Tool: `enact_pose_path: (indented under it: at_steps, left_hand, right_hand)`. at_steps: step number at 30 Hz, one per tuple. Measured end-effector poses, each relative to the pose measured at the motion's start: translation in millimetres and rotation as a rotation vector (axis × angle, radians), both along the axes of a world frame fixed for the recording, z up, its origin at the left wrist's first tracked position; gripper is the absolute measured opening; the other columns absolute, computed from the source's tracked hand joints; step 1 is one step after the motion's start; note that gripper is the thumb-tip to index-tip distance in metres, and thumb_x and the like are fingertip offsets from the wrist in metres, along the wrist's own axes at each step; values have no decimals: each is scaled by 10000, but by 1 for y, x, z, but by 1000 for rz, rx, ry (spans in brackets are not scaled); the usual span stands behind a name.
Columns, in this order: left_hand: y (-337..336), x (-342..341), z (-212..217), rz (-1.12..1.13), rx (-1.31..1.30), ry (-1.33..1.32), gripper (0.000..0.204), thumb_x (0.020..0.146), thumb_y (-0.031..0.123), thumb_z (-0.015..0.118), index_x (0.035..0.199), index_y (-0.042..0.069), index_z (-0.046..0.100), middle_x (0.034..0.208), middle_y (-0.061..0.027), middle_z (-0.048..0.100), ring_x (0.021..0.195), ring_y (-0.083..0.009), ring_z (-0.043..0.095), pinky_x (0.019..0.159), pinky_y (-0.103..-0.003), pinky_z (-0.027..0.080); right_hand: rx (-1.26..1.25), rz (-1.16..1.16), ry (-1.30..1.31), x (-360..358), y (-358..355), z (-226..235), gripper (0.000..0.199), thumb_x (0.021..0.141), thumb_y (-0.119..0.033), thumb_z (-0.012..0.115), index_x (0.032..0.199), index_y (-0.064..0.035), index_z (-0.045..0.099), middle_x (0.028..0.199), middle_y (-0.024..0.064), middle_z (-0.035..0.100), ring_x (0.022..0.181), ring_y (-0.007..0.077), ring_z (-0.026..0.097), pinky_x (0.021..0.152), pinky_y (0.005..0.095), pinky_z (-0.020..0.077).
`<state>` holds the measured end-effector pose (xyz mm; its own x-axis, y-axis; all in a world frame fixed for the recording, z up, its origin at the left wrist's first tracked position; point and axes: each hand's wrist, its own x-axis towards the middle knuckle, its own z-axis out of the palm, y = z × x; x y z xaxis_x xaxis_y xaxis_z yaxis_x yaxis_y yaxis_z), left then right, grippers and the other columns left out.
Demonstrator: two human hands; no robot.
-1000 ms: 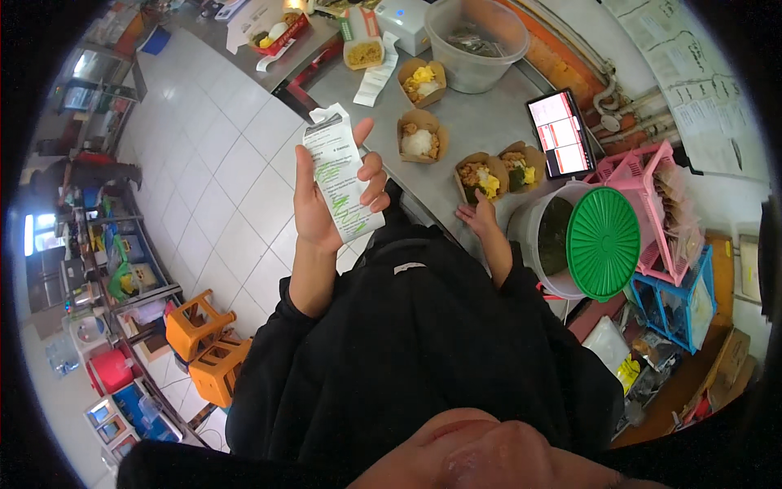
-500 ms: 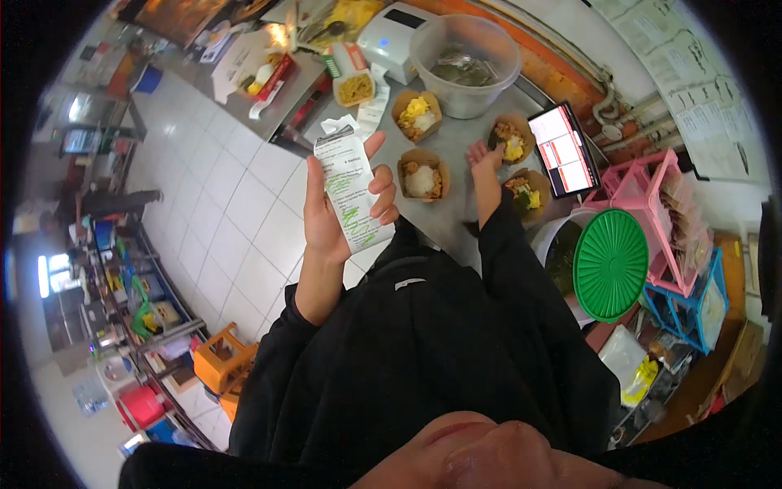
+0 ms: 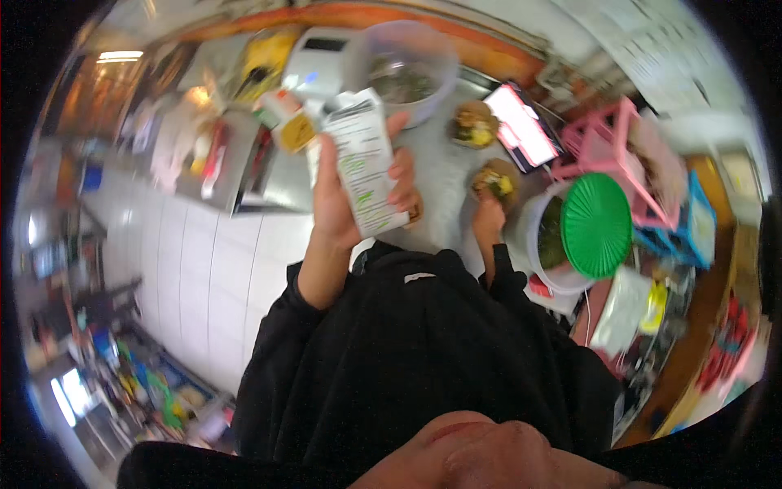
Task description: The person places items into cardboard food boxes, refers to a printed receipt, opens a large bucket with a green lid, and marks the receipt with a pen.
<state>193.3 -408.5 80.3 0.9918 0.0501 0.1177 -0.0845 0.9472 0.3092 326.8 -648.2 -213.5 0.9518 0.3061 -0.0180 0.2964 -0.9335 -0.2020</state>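
Observation:
My left hand [image 3: 332, 210] is closed around a long white receipt [image 3: 363, 167] with green highlighter marks, held up in front of the counter. At the near edge of a brown cardboard food box [image 3: 501, 184] is my right hand [image 3: 489, 218], its fingers blurred and partly hidden against the box. Yellow and green food shows in it. Farther back, beside the tablet, stands a second food box [image 3: 475, 124] with similar contents. A brown box edge [image 3: 416, 210] peeks out behind my left fingers; the receipt and hand hide the rest.
A lit tablet [image 3: 524, 126] leans at the back right. A clear tub [image 3: 440, 69] and a white machine [image 3: 319, 59] stand behind. To the right are a white bucket [image 3: 533, 244] with a green lid [image 3: 597, 226] and a pink rack [image 3: 604, 151]. White floor tiles [image 3: 191, 261] lie left.
My right hand has moved from the far food box to the nearer one. The view has turned and shifted, and the receipt now covers most of the left-hand boxes.

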Motion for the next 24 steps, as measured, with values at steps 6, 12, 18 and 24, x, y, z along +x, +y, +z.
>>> enact_pose_path:
  at_steps: [6, 12, 18, 24]
  left_hand:
    - [2, 38, 0, -144, 31, -37, 769, 865, 681, 288, 1409, 137, 296, 818, -21, 373, 654, -147, 358, 598, -296, 353]
    - [-44, 86, 4, -285, 122, -40, 729, 886, 645, 302, 1415, 143, 280, 830, -19, 391, 657, -145, 365, 604, -298, 347]
    - [-107, 118, -6, -297, 141, 34, 713, 890, 626, 329, 1406, 135, 289, 834, -15, 403, 661, -148, 377, 611, -316, 346]
    - [-156, 136, -1, -241, 203, 45, 648, 927, 549, 340, 1414, 127, 269, 834, -9, 389, 655, -133, 357, 595, -297, 335]
  right_hand:
    - [-7, 213, 265, -37, -2, 28, 160, 737, -106, 556, 832, -22, 653, 749, 201, 641, 735, 340, 647, 643, 450, 506]
    - [599, 655, 174, -56, -62, 131, 300, 795, -116, 551, 1080, -28, 584, 868, 132, 667, 853, 297, 643, 781, 378, 501]
    - [1086, -134, -72, 68, -255, 257, 127, 810, -59, 536, 792, -19, 656, 733, 52, 642, 710, 154, 602, 653, 293, 477]
    - [642, -548, -603, 285, -444, 183, 233, 842, -205, 548, 867, -7, 667, 822, 149, 670, 753, 255, 629, 670, 335, 479]
